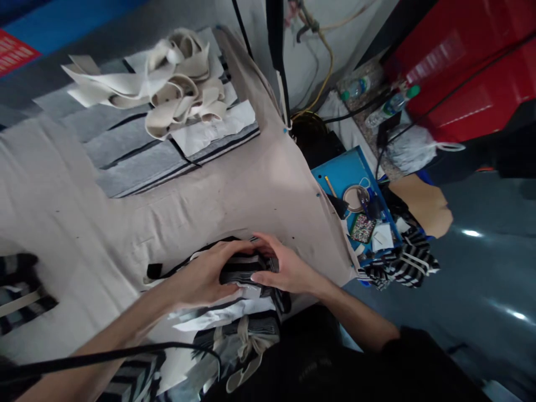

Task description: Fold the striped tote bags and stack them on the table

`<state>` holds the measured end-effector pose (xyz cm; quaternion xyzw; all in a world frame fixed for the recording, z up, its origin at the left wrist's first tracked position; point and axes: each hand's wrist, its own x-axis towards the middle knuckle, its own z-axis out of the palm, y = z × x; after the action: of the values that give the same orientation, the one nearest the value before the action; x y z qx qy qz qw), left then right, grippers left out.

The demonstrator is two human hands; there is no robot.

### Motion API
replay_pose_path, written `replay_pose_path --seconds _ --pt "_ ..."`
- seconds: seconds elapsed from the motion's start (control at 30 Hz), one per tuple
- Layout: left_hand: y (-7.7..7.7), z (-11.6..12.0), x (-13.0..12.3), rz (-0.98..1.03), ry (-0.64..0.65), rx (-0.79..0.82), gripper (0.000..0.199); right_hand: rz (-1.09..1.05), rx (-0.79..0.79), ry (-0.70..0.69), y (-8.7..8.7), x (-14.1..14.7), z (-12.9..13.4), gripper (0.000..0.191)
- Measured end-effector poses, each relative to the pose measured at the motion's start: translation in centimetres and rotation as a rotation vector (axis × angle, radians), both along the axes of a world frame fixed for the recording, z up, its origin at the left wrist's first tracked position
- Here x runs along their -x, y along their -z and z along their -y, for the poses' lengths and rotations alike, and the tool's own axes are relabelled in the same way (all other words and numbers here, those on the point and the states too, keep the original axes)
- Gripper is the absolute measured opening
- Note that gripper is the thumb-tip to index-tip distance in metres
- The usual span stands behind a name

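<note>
A stack of black-and-grey striped fabric pieces [240, 267] lies near the front edge of the cloth-covered table [268, 190]. My left hand [209, 273] grips its left side, with the thumb toward me and the fingers over the far side. From the right, my right hand [285, 265] closes on the same stack, its thumb on the near side and fingers at the far corner. Some fingertips are hidden behind the fabric. White paper [226, 314] sticks out just below the hands. Closer to my body sits another dark fabric bundle tied with a beige strip [245, 338].
Grey fabric stacks [138, 162] with coiled beige strips [180, 84] lie at the back left. A blue tray [335, 170] of small tools stands beyond the table's right edge. Plastic bottles [391, 106] are behind it. A black cable [125, 353] crosses the lower left.
</note>
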<state>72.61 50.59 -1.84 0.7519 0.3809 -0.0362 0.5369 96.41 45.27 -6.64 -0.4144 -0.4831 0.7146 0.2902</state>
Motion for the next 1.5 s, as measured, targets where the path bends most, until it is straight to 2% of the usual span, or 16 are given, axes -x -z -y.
replay_pose_path --seconds 0.2,0.4,0.47,0.57,0.67,0.8,1.0,1.27,1.5 --pt "-0.1 0.1 -0.1 0.053 -0.069 -0.012 0.068 0.08 -0.039 -0.086 -1.8 0.0 -0.7 0.091" --pt "-0.2 -0.4 -0.5 0.017 -0.037 -0.063 0.07 0.2 -0.074 -0.042 -2.3 1.0 -0.3 0.097" --pt "-0.2 -0.7 -0.5 0.001 -0.01 -0.067 0.074 0.223 -0.067 -0.014 -2.1 1.2 0.0 0.093" --pt "-0.4 -1.2 -0.2 0.014 0.031 -0.025 0.077 0.253 -0.063 0.026 -2.3 1.5 0.7 0.087" --pt "-0.7 -1.7 0.5 0.055 0.075 0.1 0.078 0.3 -0.1 0.034 -3.1 1.9 1.2 0.088" --pt "-1.3 -2.1 2.6 0.079 0.103 0.281 0.077 0.374 -0.146 0.036 -4.7 2.6 1.5 0.088" --pt "-1.6 -1.9 7.1 0.041 0.059 0.355 0.069 0.428 -0.208 0.049 -6.9 3.3 1.8 0.08" --pt "-1.7 0.3 11.2 -0.006 -0.014 0.262 0.067 0.443 -0.309 0.046 -9.8 4.4 1.8 0.069" --pt "-3.7 1.2 14.6 -0.059 -0.158 0.172 0.059 0.39 -0.347 0.016 -11.4 5.5 -0.2 0.07"
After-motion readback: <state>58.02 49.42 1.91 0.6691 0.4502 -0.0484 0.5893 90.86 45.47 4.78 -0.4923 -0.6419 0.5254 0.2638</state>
